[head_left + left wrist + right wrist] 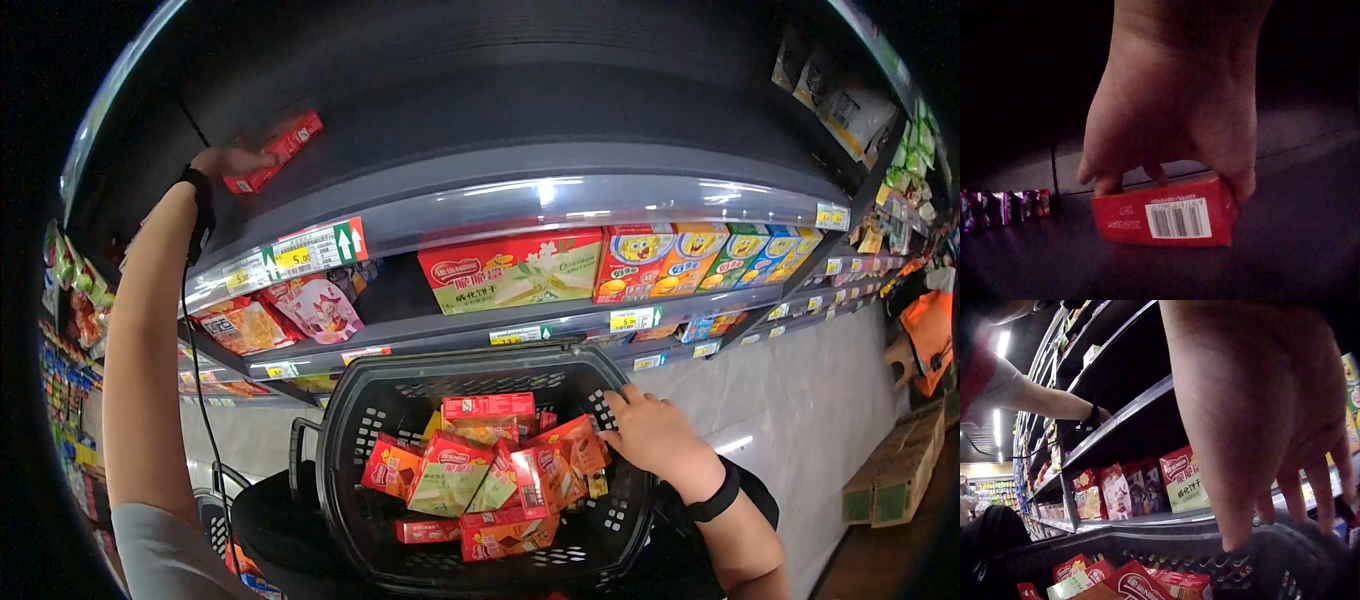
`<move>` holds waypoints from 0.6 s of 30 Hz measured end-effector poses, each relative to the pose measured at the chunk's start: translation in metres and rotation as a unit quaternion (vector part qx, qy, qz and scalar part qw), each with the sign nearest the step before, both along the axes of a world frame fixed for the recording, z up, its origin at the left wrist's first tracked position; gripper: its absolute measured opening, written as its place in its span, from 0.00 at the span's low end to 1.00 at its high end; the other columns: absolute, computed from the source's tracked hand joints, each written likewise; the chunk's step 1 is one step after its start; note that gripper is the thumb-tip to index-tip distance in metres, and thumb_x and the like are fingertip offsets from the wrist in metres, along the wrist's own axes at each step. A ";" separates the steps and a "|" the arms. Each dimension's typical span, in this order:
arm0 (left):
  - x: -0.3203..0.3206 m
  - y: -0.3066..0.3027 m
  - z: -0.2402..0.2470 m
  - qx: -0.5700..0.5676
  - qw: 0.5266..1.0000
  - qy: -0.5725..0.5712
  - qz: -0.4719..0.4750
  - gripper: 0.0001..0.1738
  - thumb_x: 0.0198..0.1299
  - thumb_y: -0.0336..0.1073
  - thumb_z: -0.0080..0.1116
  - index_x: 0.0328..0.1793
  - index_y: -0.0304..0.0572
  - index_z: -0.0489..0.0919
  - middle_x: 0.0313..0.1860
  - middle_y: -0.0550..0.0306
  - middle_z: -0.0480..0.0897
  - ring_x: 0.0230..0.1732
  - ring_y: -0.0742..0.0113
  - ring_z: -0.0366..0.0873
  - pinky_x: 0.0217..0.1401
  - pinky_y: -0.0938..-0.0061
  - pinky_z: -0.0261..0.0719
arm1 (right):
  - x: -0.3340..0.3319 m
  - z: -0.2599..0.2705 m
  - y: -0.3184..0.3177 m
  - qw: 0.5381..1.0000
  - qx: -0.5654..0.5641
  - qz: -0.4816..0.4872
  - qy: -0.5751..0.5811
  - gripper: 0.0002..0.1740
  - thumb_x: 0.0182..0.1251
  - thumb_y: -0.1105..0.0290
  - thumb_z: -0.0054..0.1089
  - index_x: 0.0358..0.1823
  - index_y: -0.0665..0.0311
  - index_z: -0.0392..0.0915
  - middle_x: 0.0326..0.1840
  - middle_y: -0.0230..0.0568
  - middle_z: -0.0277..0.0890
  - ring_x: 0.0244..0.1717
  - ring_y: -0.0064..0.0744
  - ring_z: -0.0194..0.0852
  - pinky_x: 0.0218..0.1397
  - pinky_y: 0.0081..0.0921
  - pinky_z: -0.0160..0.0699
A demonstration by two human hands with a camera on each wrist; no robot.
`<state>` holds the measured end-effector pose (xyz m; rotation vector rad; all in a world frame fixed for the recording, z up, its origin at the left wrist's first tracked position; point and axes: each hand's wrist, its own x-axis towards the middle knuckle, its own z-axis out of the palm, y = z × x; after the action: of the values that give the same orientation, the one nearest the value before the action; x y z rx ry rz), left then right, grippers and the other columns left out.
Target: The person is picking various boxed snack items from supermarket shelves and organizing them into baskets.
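My left hand (232, 163) grips a small red box (285, 152) by its two sides, over the dark upper shelf. In the left wrist view the box (1163, 215) shows its narrow red side with a white barcode, the thumb at one end and fingers at the other. My right hand (655, 430) rests on the right rim of a black shopping basket (335, 440), its fingers fairly straight in the right wrist view. Several red, green and orange wafer boxes (452, 478) lie jumbled inside the basket.
Below the upper shelf's price-tag edge (545, 195), a lower shelf carries a large red-and-green wafer box (510, 270), cartoon-printed boxes (632, 262) and snack bags (318, 308). Purple shiny packets (1007, 209) lie near the left hand. Cardboard boxes (893, 470) stand on the floor at right.
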<state>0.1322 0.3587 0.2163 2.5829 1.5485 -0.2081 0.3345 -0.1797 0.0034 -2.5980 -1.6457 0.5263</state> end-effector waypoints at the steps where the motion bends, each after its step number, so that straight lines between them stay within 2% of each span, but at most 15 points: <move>1: 0.001 -0.010 -0.002 -0.008 0.999 0.004 0.033 0.61 0.33 0.75 0.58 0.64 0.32 0.62 0.65 0.41 0.62 0.66 0.51 0.58 0.63 0.66 0.59 | 0.001 -0.001 0.002 1.000 -0.012 0.004 0.000 0.27 0.55 0.60 0.58 0.54 0.65 0.66 0.51 0.52 0.68 0.47 0.52 0.71 0.48 0.42 0.72; 5: 0.012 -0.060 -0.001 0.157 0.972 -0.105 -0.142 0.53 0.41 0.71 0.55 0.66 0.38 0.60 0.65 0.42 0.60 0.65 0.46 0.57 0.64 0.63 0.59 | 0.001 0.006 0.013 1.000 -0.008 0.017 0.009 0.28 0.56 0.60 0.56 0.56 0.67 0.65 0.50 0.54 0.69 0.48 0.53 0.71 0.49 0.39 0.72; 6: 0.013 -0.097 0.003 0.285 0.934 -0.117 -0.183 0.46 0.45 0.65 0.56 0.67 0.46 0.62 0.61 0.43 0.64 0.62 0.46 0.62 0.63 0.62 0.61 | 0.000 0.004 0.016 0.999 -0.019 0.042 0.016 0.28 0.56 0.60 0.56 0.56 0.67 0.65 0.50 0.54 0.69 0.48 0.53 0.71 0.49 0.39 0.72; 7: 0.004 -0.095 0.000 0.389 0.830 -0.264 -0.301 0.37 0.46 0.59 0.58 0.62 0.51 0.68 0.53 0.46 0.73 0.55 0.46 0.69 0.56 0.62 0.68 | 0.001 0.000 0.019 0.998 0.049 0.047 0.005 0.27 0.57 0.59 0.56 0.55 0.67 0.66 0.50 0.52 0.70 0.47 0.51 0.72 0.48 0.39 0.72; 8: -0.006 -0.201 0.009 0.405 0.807 -0.304 -0.303 0.30 0.47 0.45 0.64 0.51 0.34 0.69 0.46 0.42 0.73 0.49 0.52 0.71 0.52 0.65 0.70 | 0.000 -0.005 0.024 0.992 0.113 0.058 0.000 0.27 0.57 0.58 0.56 0.54 0.67 0.67 0.49 0.51 0.71 0.47 0.49 0.73 0.46 0.39 0.73; 9: -0.025 -0.215 0.012 0.393 0.819 -0.285 -0.308 0.44 0.43 0.54 0.67 0.59 0.32 0.61 0.52 0.40 0.68 0.52 0.52 0.70 0.56 0.66 0.68 | -0.003 -0.005 0.032 0.985 0.135 0.042 0.100 0.27 0.58 0.58 0.56 0.56 0.67 0.66 0.52 0.51 0.70 0.47 0.46 0.73 0.47 0.38 0.72; 10: -0.034 -0.239 -0.002 0.217 0.777 -0.430 -0.405 0.40 0.48 0.50 0.64 0.61 0.35 0.60 0.54 0.42 0.68 0.56 0.52 0.67 0.61 0.62 0.65 | -0.008 -0.001 0.040 0.968 0.151 0.021 0.201 0.28 0.59 0.58 0.55 0.57 0.68 0.65 0.55 0.51 0.69 0.48 0.44 0.73 0.47 0.37 0.72; 11: -0.056 -0.284 -0.012 -0.187 0.900 -0.299 -0.256 0.32 0.47 0.52 0.63 0.54 0.42 0.71 0.52 0.46 0.75 0.54 0.58 0.72 0.57 0.65 0.69 | -0.019 0.008 0.044 0.912 0.166 0.001 0.375 0.30 0.61 0.55 0.53 0.59 0.68 0.63 0.57 0.50 0.68 0.50 0.43 0.72 0.51 0.37 0.70; 12: -0.068 -0.320 -0.041 0.047 0.886 -0.335 -0.317 0.28 0.42 0.48 0.64 0.51 0.46 0.73 0.45 0.48 0.76 0.51 0.57 0.73 0.54 0.63 0.70 | -0.027 0.011 0.048 0.828 0.163 -0.029 0.536 0.32 0.62 0.52 0.51 0.61 0.68 0.61 0.59 0.49 0.67 0.52 0.42 0.70 0.55 0.36 0.68; 13: -0.078 -0.350 -0.078 0.283 0.822 -0.330 -0.368 0.26 0.38 0.43 0.65 0.47 0.50 0.75 0.39 0.51 0.78 0.48 0.56 0.73 0.52 0.62 0.70 | -0.020 0.000 0.041 0.827 0.186 0.062 0.527 0.34 0.63 0.49 0.46 0.62 0.69 0.58 0.60 0.50 0.64 0.56 0.43 0.67 0.58 0.37 0.64; 14: -0.095 -0.383 -0.105 0.224 0.854 -0.300 -0.361 0.25 0.35 0.40 0.63 0.44 0.48 0.75 0.39 0.47 0.75 0.45 0.51 0.72 0.51 0.60 0.69 | -0.023 -0.009 0.042 0.816 0.210 0.152 0.517 0.37 0.65 0.46 0.42 0.64 0.69 0.55 0.62 0.51 0.62 0.59 0.44 0.64 0.62 0.38 0.61; 15: -0.104 -0.410 -0.149 0.224 0.808 -0.424 -0.342 0.24 0.36 0.40 0.62 0.45 0.48 0.74 0.43 0.42 0.73 0.47 0.47 0.70 0.53 0.55 0.66 | -0.057 0.010 0.050 0.700 0.201 0.084 0.680 0.39 0.64 0.44 0.40 0.65 0.70 0.53 0.63 0.53 0.60 0.62 0.44 0.60 0.65 0.38 0.58; 16: -0.112 -0.428 -0.182 0.222 0.830 -0.403 -0.316 0.26 0.35 0.41 0.62 0.46 0.47 0.73 0.46 0.39 0.70 0.50 0.46 0.68 0.55 0.51 0.63 | -0.090 0.029 0.053 0.562 0.178 -0.001 0.808 0.40 0.64 0.43 0.38 0.65 0.70 0.50 0.64 0.55 0.57 0.64 0.44 0.57 0.67 0.38 0.55; 17: -0.118 -0.439 -0.199 0.184 0.858 -0.393 -0.275 0.30 0.34 0.43 0.64 0.48 0.46 0.72 0.47 0.41 0.69 0.53 0.46 0.66 0.56 0.51 0.61 | -0.093 0.023 0.055 0.593 0.158 0.075 0.786 0.41 0.64 0.43 0.37 0.66 0.71 0.49 0.64 0.58 0.56 0.65 0.43 0.55 0.66 0.38 0.56; 18: -0.129 -0.444 -0.213 0.156 0.869 -0.402 -0.244 0.34 0.30 0.45 0.67 0.49 0.45 0.72 0.49 0.41 0.69 0.53 0.45 0.66 0.57 0.50 0.61 | -0.096 0.011 0.053 0.704 0.155 0.105 0.685 0.36 0.63 0.52 0.47 0.64 0.71 0.53 0.63 0.55 0.58 0.64 0.40 0.58 0.66 0.35 0.57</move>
<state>0.0029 -0.0849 0.0037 2.6583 0.6545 1.0240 0.2389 -0.1262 0.0145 -1.0094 -1.1662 1.4850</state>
